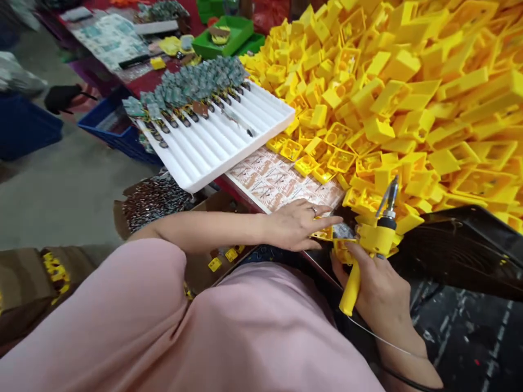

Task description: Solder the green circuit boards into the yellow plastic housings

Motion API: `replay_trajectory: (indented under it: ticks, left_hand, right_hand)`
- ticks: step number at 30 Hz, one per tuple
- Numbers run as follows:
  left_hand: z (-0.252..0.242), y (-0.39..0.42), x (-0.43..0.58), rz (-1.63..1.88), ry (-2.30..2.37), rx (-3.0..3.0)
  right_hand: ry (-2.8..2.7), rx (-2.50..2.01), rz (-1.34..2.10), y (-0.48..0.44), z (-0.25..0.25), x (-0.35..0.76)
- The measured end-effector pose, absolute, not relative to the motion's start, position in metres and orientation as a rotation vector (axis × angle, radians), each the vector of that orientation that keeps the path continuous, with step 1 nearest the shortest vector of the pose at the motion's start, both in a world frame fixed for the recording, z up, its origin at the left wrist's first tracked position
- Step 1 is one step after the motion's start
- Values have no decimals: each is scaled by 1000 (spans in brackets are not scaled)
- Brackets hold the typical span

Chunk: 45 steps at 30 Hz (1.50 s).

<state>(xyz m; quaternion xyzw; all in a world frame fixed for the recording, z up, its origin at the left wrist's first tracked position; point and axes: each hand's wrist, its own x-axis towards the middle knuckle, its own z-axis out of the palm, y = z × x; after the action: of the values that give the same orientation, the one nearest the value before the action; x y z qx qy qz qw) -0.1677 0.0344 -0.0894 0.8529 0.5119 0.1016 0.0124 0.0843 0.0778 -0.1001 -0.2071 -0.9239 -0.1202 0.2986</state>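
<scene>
A dim workroom with a grey floor lies behind a red-covered desk [145, 86], which carries a large heap of yellow plastic parts [388, 109] on the right. In the head camera's view, a white ridged tray [229, 155] sits left of the heap with circuit boards [200, 81] lined along its far side, and green trays [241, 32] stand farther back. Printed paper [278, 182] covers the near strip of the desk, between the white tray and the person. On the floor to the left is a blue crate [110, 130].

The left hand [296, 224] reaches in from the left, fingers spread and pointing right, over a small yellow case [323, 234] at the desk's near edge. It touches the case, but I cannot tell whether it grips it. The right hand [378, 277] is wrapped around a yellow tool [378, 239], a thin wire [368, 329] trailing from its handle across the wrist.

The key relation seems to be between tool and case: the case lies left of the right hand, close to it, with the left hand nearer. The tool's metal tip [393, 196] points up and away from the person, toward the heap rather than the case.
</scene>
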Motion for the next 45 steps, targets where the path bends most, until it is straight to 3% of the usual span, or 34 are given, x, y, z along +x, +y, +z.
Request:
replay_trajectory:
  ticks: [3,7,11,18,24,27,37,45]
  left_hand:
    - [-56,46,-227,97,1784,2685]
    - [-9,65,-349,-206,2374,2470]
    - [-4,78,-428,-327,2287,2387]
    - [-4,82,-451,60,2178,2222]
    - [17,73,-390,964,2056,1780]
    - [19,74,-344,1090,1762,1657]
    - [-42,90,-226,91,1276,2088]
    - [-43,81,-189,-91,1367,2025]
  right_hand:
    - [-2478,-502,-109,80,-110,89]
    - [-2502,-588,-21,84,-124,103]
    - [-2487,-607,-20,85,-131,107]
    - [-2458,-642,7,80,-131,104]
    - [-2463,-633,-5,84,-122,92]
    - [-2481,-573,44,87,-112,69]
    - [-2445,-576,83,80,-100,60]
    - [-2249,-673,0,52,-68,131]
